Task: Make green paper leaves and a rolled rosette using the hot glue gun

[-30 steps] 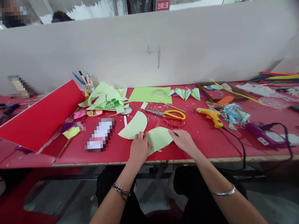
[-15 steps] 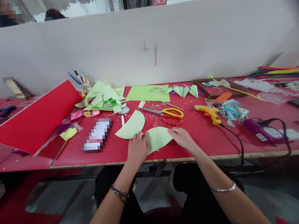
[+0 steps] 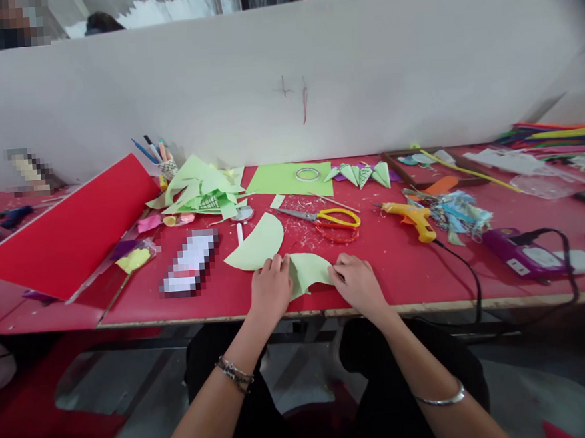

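Note:
A pale green paper piece [image 3: 310,271] lies between my hands near the table's front edge, its right side curling up. My left hand [image 3: 271,286] grips its left end, fingers bent over it. On the right end, my right hand [image 3: 355,281] has its fingers curled in and closed on the paper. Just beyond my left hand rests a second pale green paper piece [image 3: 259,243], cut in a half-round shape. Scissors [image 3: 322,218] with yellow and red handles lie behind the paper. The thumbs are partly hidden.
To the left are a phone [image 3: 189,261] and a tilted red board [image 3: 73,227]. Green paper scraps [image 3: 203,188] pile up behind. A yellow glue gun [image 3: 411,219], fabric scraps [image 3: 460,214] and a purple box [image 3: 520,256] with a black cable are on the right. Folded paper cones [image 3: 364,175] sit at the back.
My right hand has turned and curled its fingers inward, bending the right end of the paper. My left hand stays nearly in place. The view has shifted slightly.

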### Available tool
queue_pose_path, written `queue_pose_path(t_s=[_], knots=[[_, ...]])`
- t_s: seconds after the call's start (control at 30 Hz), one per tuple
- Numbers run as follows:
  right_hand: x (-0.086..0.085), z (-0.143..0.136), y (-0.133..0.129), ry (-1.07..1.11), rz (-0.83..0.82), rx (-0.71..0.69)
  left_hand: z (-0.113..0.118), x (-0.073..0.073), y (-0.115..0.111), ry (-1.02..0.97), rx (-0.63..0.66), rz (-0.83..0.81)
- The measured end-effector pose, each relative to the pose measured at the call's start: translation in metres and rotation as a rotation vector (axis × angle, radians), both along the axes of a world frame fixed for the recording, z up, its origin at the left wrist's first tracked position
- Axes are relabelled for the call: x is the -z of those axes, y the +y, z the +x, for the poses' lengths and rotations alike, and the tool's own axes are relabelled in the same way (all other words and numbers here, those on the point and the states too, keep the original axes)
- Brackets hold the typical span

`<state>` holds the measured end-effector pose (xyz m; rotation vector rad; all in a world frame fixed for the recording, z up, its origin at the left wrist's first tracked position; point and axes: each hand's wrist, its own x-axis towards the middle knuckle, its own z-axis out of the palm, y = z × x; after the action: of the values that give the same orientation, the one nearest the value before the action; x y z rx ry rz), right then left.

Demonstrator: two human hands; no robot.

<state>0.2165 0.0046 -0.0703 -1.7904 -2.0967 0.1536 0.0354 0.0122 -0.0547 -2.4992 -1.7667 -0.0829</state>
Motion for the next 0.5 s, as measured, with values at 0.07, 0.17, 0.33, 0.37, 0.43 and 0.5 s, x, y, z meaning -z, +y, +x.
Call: queue_pose_path(t_s=[0.07,0.17,0.33,0.37,0.43,0.5], knots=[[0.001,-0.002,-0.002,-0.032,0.011,0.015,0.001,-0.001,0.0,0.01,-0.004,-0.006],[0.001,-0.003,-0.004,-0.039,0.009,0.023,0.003,-0.003,-0.001,0.019,-0.021,-0.009],[0.002,-0.001,-0.008,-0.046,0.029,0.059,0.008,-0.005,-0.002,0.047,-0.051,-0.001],[0.002,-0.001,-0.009,-0.046,0.033,0.068,0.008,-0.005,-0.002,0.056,-0.049,0.001],[0.002,0.0,-0.012,-0.048,0.043,0.084,0.008,-0.005,-0.002,0.07,-0.036,0.005],[0.002,0.001,-0.013,-0.057,0.045,0.088,0.008,-0.005,-0.002,0.078,-0.025,0.013]])
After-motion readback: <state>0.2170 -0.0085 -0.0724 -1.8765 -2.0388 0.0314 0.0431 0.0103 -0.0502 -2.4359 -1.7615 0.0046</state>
